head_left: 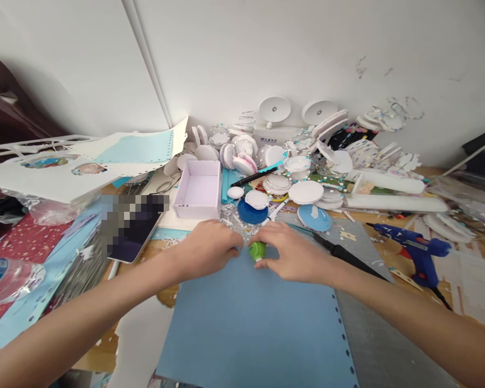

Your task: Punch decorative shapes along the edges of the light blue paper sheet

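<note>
A light blue paper sheet (254, 328) lies in front of me, with a row of small dark shapes along its right edge. At its far edge, my right hand (293, 253) has its thumb and fingers around a small green craft punch (258, 251). Just left of the punch, my left hand (210, 250) is closed, its fingers curled down onto the far edge of the sheet. The fingertips of the left hand are partly hidden.
Behind my hands stand a pale open box (198, 188), a blue lid (253, 212) and several white foam discs (306, 192). A blue glue gun (422, 250) lies right, past a black-handled tool (355, 261). A phone (139, 231) is at left.
</note>
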A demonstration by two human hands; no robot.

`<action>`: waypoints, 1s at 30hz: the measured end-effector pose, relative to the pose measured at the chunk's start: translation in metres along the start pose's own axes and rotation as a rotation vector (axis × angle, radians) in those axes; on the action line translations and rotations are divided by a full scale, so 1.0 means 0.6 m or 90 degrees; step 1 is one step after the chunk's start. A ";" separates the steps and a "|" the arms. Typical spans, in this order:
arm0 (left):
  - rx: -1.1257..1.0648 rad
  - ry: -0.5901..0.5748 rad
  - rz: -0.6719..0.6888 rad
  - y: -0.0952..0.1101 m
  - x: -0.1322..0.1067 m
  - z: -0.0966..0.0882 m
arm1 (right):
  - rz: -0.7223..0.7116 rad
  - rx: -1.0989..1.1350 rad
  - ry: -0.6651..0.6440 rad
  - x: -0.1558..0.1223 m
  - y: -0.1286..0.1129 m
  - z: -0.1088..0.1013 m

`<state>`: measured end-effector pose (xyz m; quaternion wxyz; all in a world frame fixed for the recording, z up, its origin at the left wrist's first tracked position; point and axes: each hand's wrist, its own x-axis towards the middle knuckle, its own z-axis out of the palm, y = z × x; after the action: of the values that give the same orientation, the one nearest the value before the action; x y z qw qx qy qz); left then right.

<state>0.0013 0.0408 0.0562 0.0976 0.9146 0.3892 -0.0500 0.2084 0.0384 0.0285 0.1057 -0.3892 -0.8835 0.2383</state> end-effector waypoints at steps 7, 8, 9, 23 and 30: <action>0.010 0.027 0.026 0.019 0.003 -0.005 | -0.024 -0.064 0.029 0.002 -0.012 0.007; 0.011 0.026 0.022 0.025 0.006 -0.005 | -0.025 -0.073 0.027 0.002 -0.014 0.008; 0.015 0.024 0.011 0.032 0.010 -0.004 | -0.026 -0.086 0.026 0.003 -0.015 0.009; 0.006 0.018 0.003 0.033 0.016 0.008 | -0.030 -0.076 0.028 0.003 -0.010 0.013; 0.036 0.024 0.026 0.005 0.007 0.013 | -0.020 -0.054 0.019 -0.011 0.005 0.005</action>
<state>0.0060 0.0401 0.0484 0.0657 0.9256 0.3705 -0.0420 0.2137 0.0342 0.0246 0.1057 -0.3829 -0.8972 0.1929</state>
